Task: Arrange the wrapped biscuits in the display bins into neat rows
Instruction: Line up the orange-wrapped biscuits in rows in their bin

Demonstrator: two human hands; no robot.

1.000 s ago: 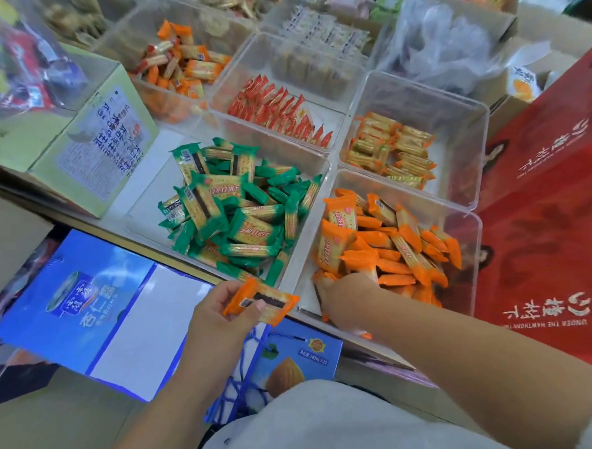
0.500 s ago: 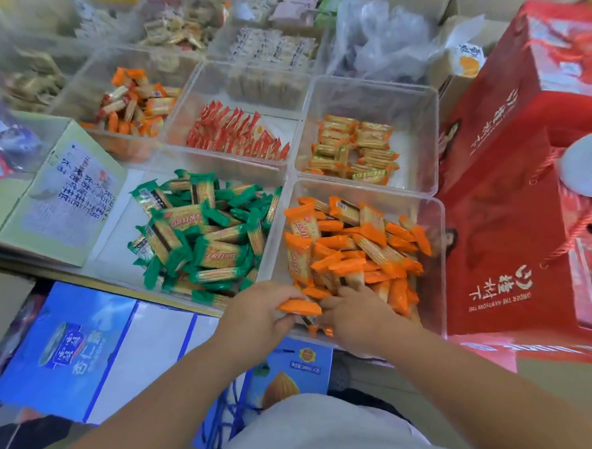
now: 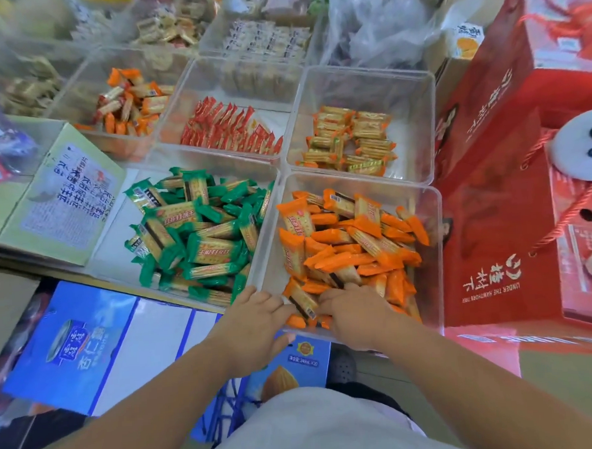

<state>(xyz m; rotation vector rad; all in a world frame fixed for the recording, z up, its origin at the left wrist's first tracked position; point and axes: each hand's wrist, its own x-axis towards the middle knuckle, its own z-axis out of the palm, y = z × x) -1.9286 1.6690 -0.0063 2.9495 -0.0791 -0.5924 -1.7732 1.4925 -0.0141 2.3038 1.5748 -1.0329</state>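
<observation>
A clear bin (image 3: 438,247) at the front right holds a loose pile of orange-wrapped biscuits (image 3: 350,242), some standing on edge along its left wall. Both my hands are at its near edge. My left hand (image 3: 255,324) and my right hand (image 3: 352,310) meet on one orange biscuit pack (image 3: 300,301) lying at the bin's near left corner, fingers pressed on it from both sides. To the left, another clear bin (image 3: 115,247) holds a jumbled heap of green-wrapped biscuits (image 3: 199,236).
Behind stand bins of red packs (image 3: 228,131), gold packs (image 3: 348,142) and orange-and-white packs (image 3: 127,102). Red gift boxes (image 3: 493,214) crowd the right side. A pale green carton (image 3: 63,198) sits left, and blue cartons (image 3: 74,342) lie below the shelf edge.
My left hand carried an orange pack from outside the bin into its near left corner. The right hand stayed in the bin and closed in on the same pack. The view shifted right.
</observation>
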